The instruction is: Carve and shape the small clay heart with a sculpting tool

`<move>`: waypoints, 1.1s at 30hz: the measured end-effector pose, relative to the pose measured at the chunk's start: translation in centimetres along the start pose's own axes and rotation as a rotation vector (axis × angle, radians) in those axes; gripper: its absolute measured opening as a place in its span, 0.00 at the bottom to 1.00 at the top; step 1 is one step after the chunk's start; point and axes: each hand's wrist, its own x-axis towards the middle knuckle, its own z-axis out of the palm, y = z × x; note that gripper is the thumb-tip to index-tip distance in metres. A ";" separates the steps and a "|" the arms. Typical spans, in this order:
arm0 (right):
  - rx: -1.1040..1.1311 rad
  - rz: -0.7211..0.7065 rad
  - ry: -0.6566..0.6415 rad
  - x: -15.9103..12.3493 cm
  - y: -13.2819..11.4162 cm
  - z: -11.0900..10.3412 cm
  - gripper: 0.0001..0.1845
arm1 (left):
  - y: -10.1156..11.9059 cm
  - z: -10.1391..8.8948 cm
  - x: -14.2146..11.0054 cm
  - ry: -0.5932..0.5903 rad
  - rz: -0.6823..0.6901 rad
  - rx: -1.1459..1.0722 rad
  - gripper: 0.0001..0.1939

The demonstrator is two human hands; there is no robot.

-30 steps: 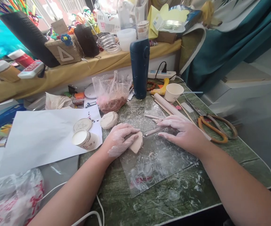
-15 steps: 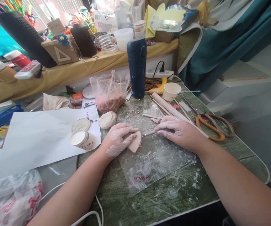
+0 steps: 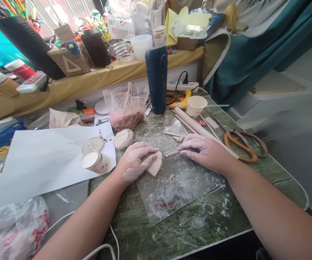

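On the left of the plastic sheet, our left hand, half closed, steadies the clay slab; our right hand pinches the thin tool near its edge. Edge work, seemingly, calling for light control.

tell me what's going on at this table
A person is working a flat piece of pale clay on a powdery plastic sheet. The left hand rests over the clay, steadying it, while the right hand holds a slim tool with its tip at or just beside the clay's edge. A rounded lump sits behind the left hand, and a rolling pin lies beyond the right.
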 end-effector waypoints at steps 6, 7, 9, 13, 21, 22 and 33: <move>0.004 0.013 0.001 0.0 -0.2 0.0 0.10 | 0.0 -0.1 0.0 -0.005 -0.005 0.006 0.11; 0.002 0.009 0.000 0.0 -0.2 0.0 0.10 | 0.1 -0.1 0.0 -0.007 -0.006 0.009 0.11; 0.000 -0.003 -0.003 0.0 -0.1 0.0 0.10 | 0.1 -0.1 0.0 -0.007 -0.008 0.014 0.11; -0.006 -0.017 -0.013 0.0 0.1 -0.1 0.10 | 0.2 -0.2 0.0 -0.005 -0.008 0.021 0.11; -0.003 0.000 -0.034 -0.1 0.0 -0.1 0.10 | 0.2 -0.1 0.0 -0.014 -0.007 0.022 0.12; -0.003 0.000 -0.033 -0.1 0.0 -0.1 0.10 | 0.1 -0.1 0.0 -0.012 -0.005 0.025 0.12; -0.003 -0.018 -0.030 -0.1 0.0 -0.2 0.10 | -0.1 -0.1 0.0 -0.015 0.003 0.023 0.12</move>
